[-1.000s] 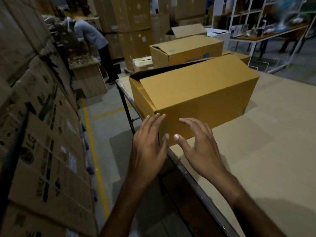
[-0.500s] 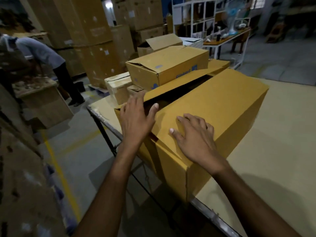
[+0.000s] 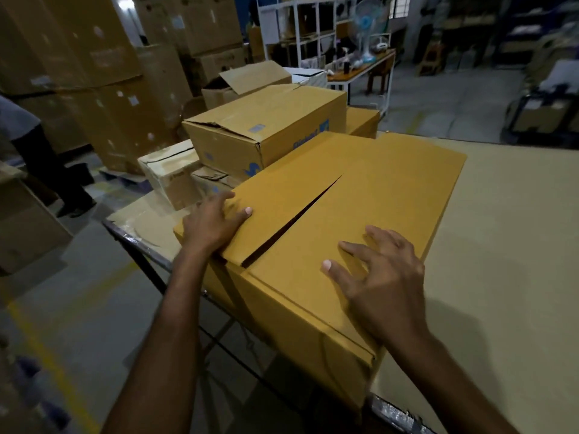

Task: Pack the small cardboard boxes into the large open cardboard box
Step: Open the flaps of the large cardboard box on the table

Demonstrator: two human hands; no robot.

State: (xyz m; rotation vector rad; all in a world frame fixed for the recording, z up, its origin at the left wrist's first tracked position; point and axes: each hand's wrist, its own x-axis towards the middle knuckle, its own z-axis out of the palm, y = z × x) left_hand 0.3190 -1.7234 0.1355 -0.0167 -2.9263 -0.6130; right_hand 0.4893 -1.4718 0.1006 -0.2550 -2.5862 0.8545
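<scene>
The large cardboard box [image 3: 369, 189] lies on the table's near left corner, its two top flaps folded down with a narrow dark gap between them. My left hand [image 3: 213, 223] presses the left flap near its outer edge, thumb on top and fingers over the edge. My right hand [image 3: 382, 277] rests on the right flap with fingers spread. What is inside the box is hidden. Behind it sit smaller cardboard boxes: a brown one with blue print [image 3: 266, 130] and a pale taped one [image 3: 170, 170].
The table [image 3: 501, 277] is covered in beige sheet and stretches right. An open-flapped box [image 3: 247, 79] stands further back. Tall carton stacks [image 3: 94, 73] fill the left. A person [image 3: 37, 158] stands at far left. Shelving and a fan [image 3: 365, 29] are behind.
The left flap has come down from raised to nearly flat under my left hand. My right hand has slid along the right flap. The camera moved closer and higher over the box.
</scene>
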